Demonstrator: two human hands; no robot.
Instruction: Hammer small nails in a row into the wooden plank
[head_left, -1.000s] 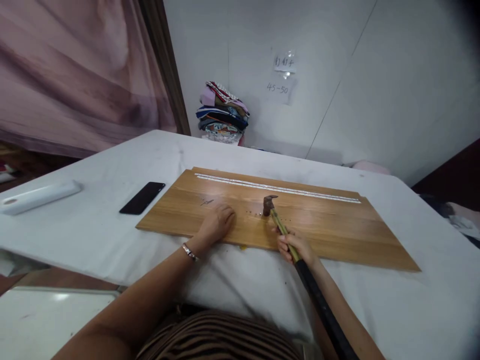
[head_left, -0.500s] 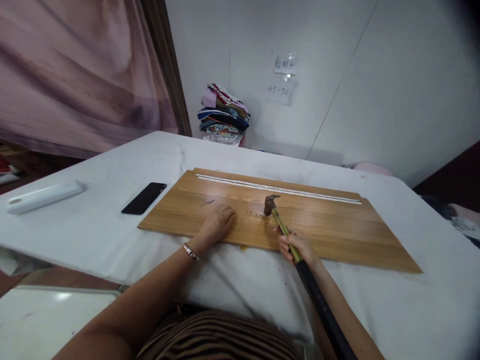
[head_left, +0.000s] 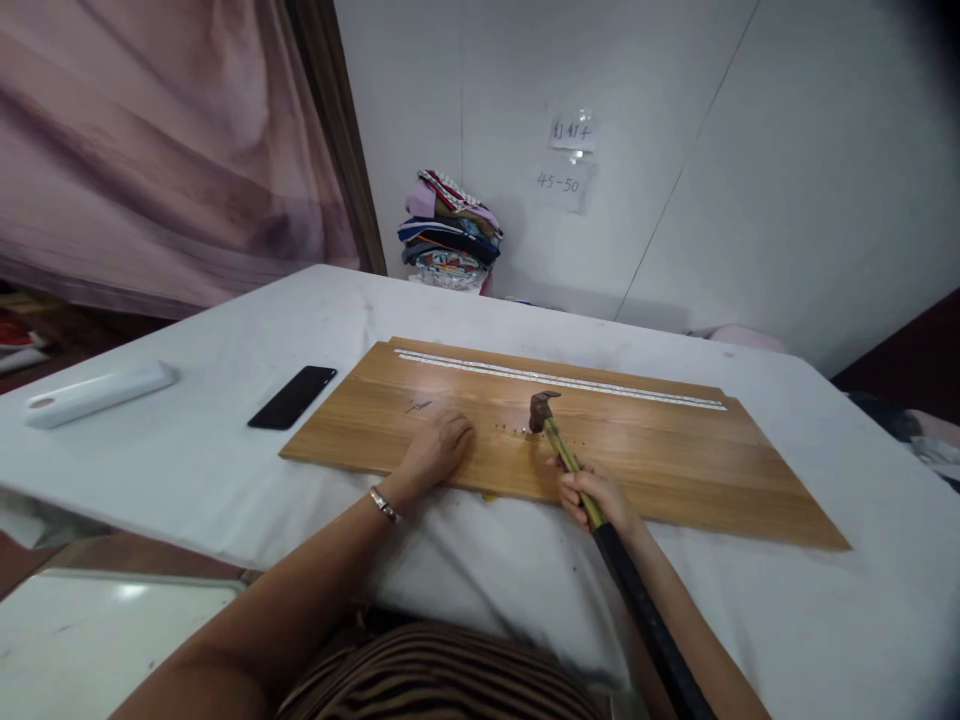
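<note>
Head view gives me both of the person's hands over a brown board (head_left: 697, 465), which lies flat on the white table (head_left: 847, 450). I see the right hand (head_left: 592, 492) wrapped around the handle of a hammer (head_left: 622, 565), gripping it between the head and the black grip. The hammer's head (head_left: 539, 411) is over the middle of the board, face down by a row of small dots (head_left: 514, 429); from here I can't tell whether it touches one of them. The left hand (head_left: 441, 442) rests on the board, palm down, fingers loosely curled; I can't make out whether anything is under them. A bracelet (head_left: 382, 503) circles that wrist. Just beyond this hand I have a few loose nails (head_left: 420, 406) on the board. Two white strips (head_left: 637, 394) run along its far edge. To the board's left lies a black phone (head_left: 292, 397), and further left a white object (head_left: 101, 393).
</note>
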